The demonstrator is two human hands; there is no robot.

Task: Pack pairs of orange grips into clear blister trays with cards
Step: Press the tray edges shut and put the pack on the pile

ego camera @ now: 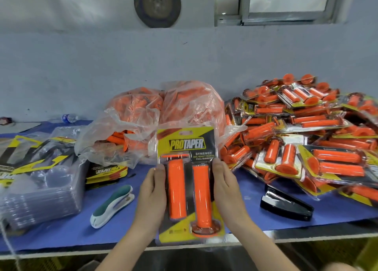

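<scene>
Holding a filled clear plastic blister tray (188,174) over the front edge of the blue-covered bench (251,193), betw. both hands: left hand (152,191) clamps its left long edge, right hand (225,188) the right one, fingers curled round the rim, neither spread. Inside: two orange rubber grips (176,188) side by side on a yellow-and-black printed card (184,145). Long axis runs from us toward the back edge, logo end away, one grip's flange nearest us. Tray looks closed to us; can't tell if stapled.

What the next move turns on, we reckon: pile of finished packs (306,137) fills the bench's right end, so right hand is nearer for setting this one down. Black wedge-shaped stapler (286,207) lies right of the tray nr the front edge; white-and-teal plastic stapler (112,205) left of it, so either hand has one close. Stack of empty clear trays (41,199) at the left end, card stack (106,171) beside it, clear plastic bags of loose grips (163,115) toward the back edge.
</scene>
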